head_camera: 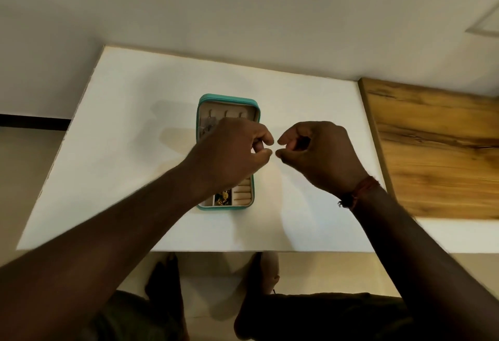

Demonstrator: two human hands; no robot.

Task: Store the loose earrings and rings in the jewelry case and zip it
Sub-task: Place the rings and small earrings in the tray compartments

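A teal jewelry case point(229, 99) lies open in the middle of the white table point(129, 151), its beige lining showing hooks at the far end and ring rolls point(243, 196) at the near end. Gold jewelry point(223, 197) sits in a near compartment. My left hand point(232, 151) hovers over the case with fingers curled and thumb meeting fingertip. My right hand point(318, 151) is just right of the case, fingers curled in a pinch, its fingertips almost touching the left hand's. Whatever is pinched between them is too small to see.
A wooden surface point(437, 146) adjoins the table on the right. A pale wall point(243, 16) runs behind the table. My feet point(164, 281) show below the table's near edge. A thread band point(359, 189) circles my right wrist.
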